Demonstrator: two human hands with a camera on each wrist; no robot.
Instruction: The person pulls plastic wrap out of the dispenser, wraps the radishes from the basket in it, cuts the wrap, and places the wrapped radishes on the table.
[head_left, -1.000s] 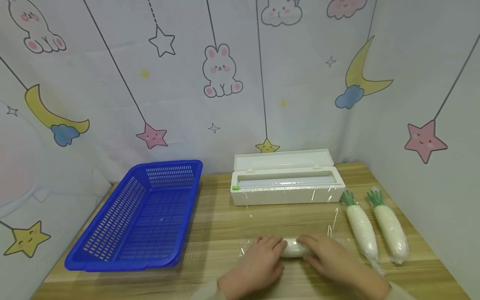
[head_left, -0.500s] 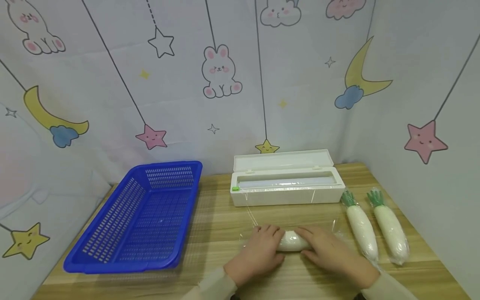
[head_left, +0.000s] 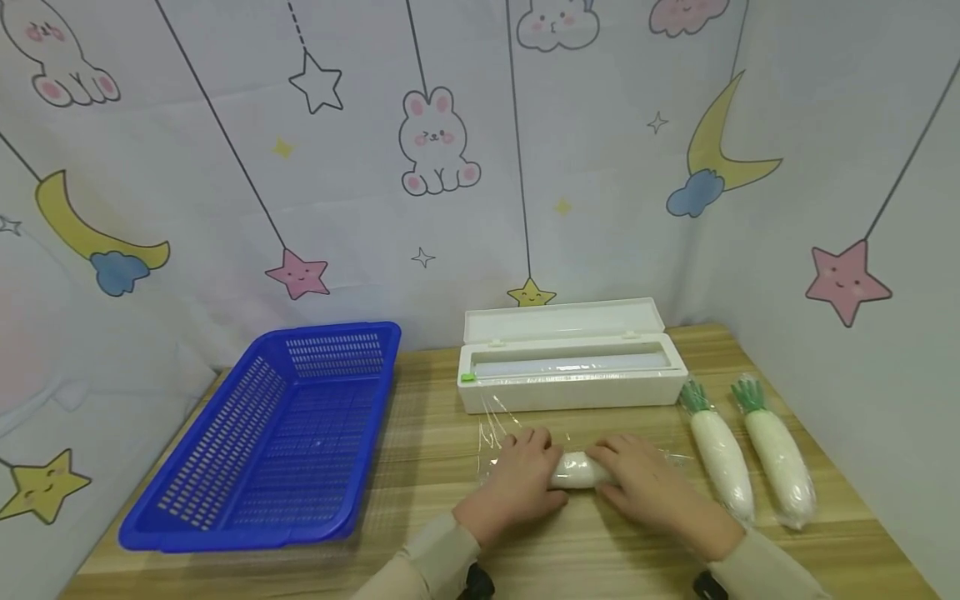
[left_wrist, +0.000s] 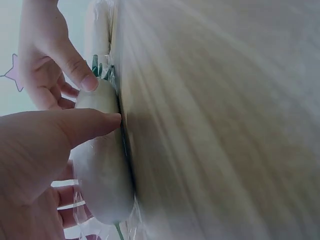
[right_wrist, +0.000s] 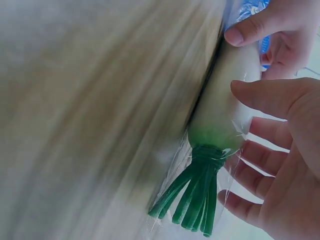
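A white radish (head_left: 576,471) with green stalks (right_wrist: 197,185) lies crosswise on the table, with clear cling film (head_left: 491,425) about it. My left hand (head_left: 521,475) grips its left end, thumb on the near side and fingers over the far side. Toward the stalk end, my right hand (head_left: 648,483) holds it likewise, as its thumb and curled fingers show in the right wrist view. From the film, thin creases run back to a white cling film box (head_left: 573,396) with a raised lid. In the head view my hands hide both radish ends.
Two more film-wrapped white radishes, a nearer one (head_left: 722,462) and an outer one (head_left: 780,467), lie at the right. A blue plastic basket (head_left: 386,417) stands on the left of the wooden table (head_left: 427,400). A patterned cloth (head_left: 360,183) hangs behind.
Both hands have moved away from me with the radish, toward the cling film box. The distance between the radish and the box has shrunk; basket and other radishes stay put.
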